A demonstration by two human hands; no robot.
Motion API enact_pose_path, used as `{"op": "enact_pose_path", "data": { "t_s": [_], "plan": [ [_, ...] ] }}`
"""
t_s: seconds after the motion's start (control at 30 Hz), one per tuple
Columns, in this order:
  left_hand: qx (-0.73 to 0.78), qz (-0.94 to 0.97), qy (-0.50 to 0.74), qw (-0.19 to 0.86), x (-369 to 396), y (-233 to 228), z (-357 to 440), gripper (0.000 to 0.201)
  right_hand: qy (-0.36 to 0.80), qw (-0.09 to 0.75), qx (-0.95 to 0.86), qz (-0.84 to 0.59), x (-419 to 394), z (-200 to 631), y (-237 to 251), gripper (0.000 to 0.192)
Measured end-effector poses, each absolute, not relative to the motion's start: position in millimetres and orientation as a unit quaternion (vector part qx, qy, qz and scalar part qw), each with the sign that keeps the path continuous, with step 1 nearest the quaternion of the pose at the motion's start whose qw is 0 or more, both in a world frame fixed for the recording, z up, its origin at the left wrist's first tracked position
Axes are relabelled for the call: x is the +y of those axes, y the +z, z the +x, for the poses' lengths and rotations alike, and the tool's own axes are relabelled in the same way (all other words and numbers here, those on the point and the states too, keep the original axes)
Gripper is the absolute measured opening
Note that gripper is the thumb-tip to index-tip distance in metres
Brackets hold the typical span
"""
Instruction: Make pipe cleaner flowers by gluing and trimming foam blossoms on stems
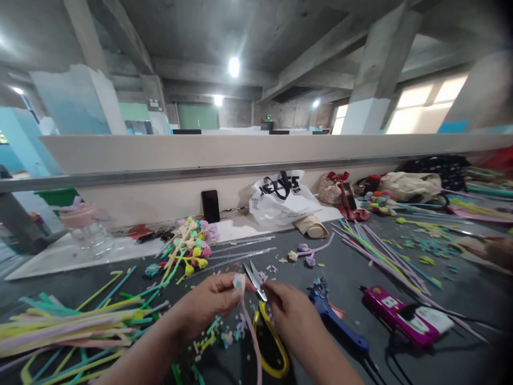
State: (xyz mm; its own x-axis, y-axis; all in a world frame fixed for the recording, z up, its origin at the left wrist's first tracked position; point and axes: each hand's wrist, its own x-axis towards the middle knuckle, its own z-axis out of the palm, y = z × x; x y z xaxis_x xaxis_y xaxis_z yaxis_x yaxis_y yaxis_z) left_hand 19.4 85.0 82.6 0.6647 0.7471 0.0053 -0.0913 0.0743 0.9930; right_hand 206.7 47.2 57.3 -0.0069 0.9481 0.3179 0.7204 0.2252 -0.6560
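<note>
My left hand (216, 297) is closed, pinching a small pale pipe-cleaner flower (239, 286) between thumb and fingers. Its pink stem (253, 337) hangs down toward the table's near edge. Beside it, my right hand (290, 307) is wrapped around the scissors (255, 282) near the pivot. Their metal blades point up and away, slightly parted, close to the flower. The yellow handle loops (284, 363) hang below my right fingers. Small fuzzy clippings (236, 329) lie scattered on the dark table under my hands.
Left lies a pile of pipe cleaners (72, 326); a finished bunch (192, 243) sits behind it. A blue glue gun (340, 323) and a magenta corded device (396, 315) lie at right. Behind stand a phone (210, 206) and a white bag (280, 200). Another person's hand (495, 251) shows far right.
</note>
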Motion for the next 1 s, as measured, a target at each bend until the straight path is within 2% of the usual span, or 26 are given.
{"op": "enact_pose_path", "data": {
  "t_s": [0.07,0.13,0.23,0.53,0.77,1.0],
  "plan": [
    [0.256,0.639,0.334,0.644,85,85,21,0.029,0.363,0.453,-0.636,-0.509,53,198,63,0.026],
    [0.249,0.645,0.358,0.627,87,84,21,0.028,0.539,0.49,-0.546,-0.414,58,187,66,0.031],
    [0.275,0.626,0.382,0.622,94,81,21,0.028,0.671,0.502,-0.455,-0.301,65,170,66,0.033],
    [0.25,0.558,0.377,0.696,107,53,24,0.039,0.726,0.519,-0.333,-0.305,79,161,45,0.034],
    [0.245,0.517,0.4,0.716,108,48,33,0.017,0.71,0.551,-0.311,-0.309,80,161,37,0.042],
    [0.31,0.525,0.437,0.661,106,45,35,0.008,0.684,0.558,-0.321,-0.343,80,161,26,0.035]
  ]
}}
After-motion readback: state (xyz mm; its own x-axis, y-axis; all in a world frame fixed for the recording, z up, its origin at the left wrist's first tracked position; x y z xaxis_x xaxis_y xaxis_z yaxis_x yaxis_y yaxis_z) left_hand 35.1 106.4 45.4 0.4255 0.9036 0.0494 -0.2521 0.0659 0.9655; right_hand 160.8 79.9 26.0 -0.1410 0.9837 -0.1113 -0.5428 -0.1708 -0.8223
